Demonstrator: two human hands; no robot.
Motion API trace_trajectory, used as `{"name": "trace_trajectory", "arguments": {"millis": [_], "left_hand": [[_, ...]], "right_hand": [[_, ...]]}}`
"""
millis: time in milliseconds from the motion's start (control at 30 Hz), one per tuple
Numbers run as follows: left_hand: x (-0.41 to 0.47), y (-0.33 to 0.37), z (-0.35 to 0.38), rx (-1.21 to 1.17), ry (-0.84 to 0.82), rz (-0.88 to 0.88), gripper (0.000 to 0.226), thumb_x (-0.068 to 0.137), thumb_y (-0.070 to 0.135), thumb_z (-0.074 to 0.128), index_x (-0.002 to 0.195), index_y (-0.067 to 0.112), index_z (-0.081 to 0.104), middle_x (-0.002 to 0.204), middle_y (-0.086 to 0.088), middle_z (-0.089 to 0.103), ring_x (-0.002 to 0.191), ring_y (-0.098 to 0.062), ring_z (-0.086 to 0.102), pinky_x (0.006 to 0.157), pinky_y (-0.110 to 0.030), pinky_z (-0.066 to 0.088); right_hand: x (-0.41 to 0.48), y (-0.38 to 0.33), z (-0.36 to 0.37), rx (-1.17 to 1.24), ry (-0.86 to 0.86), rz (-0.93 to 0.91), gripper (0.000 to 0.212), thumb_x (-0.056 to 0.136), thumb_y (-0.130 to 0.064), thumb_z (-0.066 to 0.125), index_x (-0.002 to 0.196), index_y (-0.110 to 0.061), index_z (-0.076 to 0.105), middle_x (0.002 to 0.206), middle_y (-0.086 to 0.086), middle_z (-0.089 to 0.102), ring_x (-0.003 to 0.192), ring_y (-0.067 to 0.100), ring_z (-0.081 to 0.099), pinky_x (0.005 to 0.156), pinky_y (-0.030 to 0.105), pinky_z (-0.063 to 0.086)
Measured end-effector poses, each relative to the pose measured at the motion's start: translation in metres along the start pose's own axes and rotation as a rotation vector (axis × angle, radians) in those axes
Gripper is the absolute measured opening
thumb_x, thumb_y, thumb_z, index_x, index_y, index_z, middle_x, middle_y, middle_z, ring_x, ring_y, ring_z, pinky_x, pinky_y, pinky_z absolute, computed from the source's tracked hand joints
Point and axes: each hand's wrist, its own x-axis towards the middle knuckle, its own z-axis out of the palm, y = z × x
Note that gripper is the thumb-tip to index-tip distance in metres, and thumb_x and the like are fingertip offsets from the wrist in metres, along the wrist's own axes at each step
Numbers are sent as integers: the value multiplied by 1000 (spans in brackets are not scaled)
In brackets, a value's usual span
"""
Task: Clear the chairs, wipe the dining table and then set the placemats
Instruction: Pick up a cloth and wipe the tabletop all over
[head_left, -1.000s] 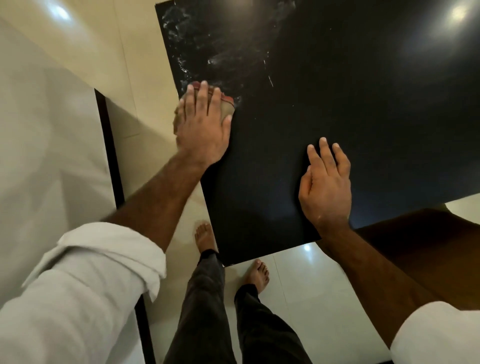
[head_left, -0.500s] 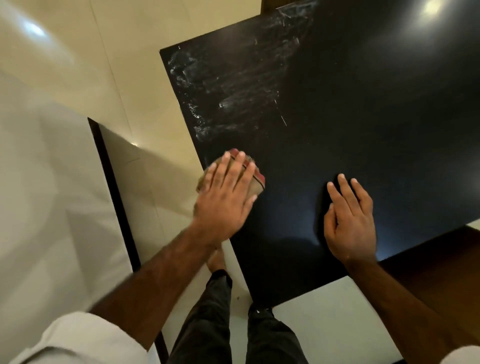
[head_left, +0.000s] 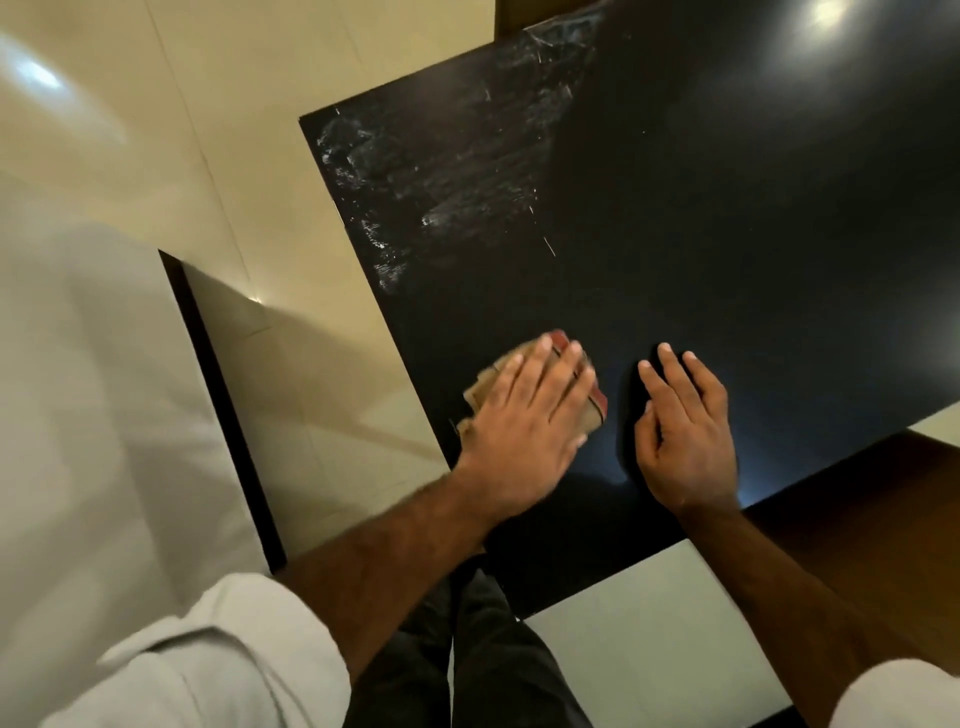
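From the head view, the left hand (head_left: 524, 415) presses flat on a tan cloth with a red edge (head_left: 483, 387), fingers straight and slightly spread; the cloth lies on the black dining table (head_left: 727, 234) near its left edge; just right of it the right hand (head_left: 685, 431) rests palm down on the tabletop, fingers straight and close together, holding nothing; whitish smears (head_left: 441, 182) mark the table's far left corner; cream floor tiles (head_left: 208, 130) lie to the left

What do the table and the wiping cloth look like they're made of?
Table: glossy black, likely glass or lacquer; it reflects light sharply and shows whitish smears. Cloth: soft fabric, tan with a red edge, crumpled under the left hand.
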Motion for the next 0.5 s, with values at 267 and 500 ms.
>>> {"name": "trace_trajectory", "arguments": {"millis": [267, 500], "left_hand": [[-27, -10, -21, -421, -57, -11, 76, 117, 57, 27, 177, 22, -3, 185, 6, -14, 169, -13, -20, 139, -49, -4], [-11, -144, -43, -100, 16, -419, 77, 113, 58, 10, 177, 16, 6, 186, -6, -2, 172, -26, -5, 139, -49, 2]], "right_hand": [[-4, -27, -16, 17, -57, 126, 51, 112, -28, 43, 158, -13, 56, 171, 12, 44, 161, 33, 28, 132, 50, 28], [-47, -163, 18, 29, -176, 198, 94, 103, -82, 31, 176, -26, 15, 184, 14, -5, 169, 43, -5, 131, 62, 12]]}}
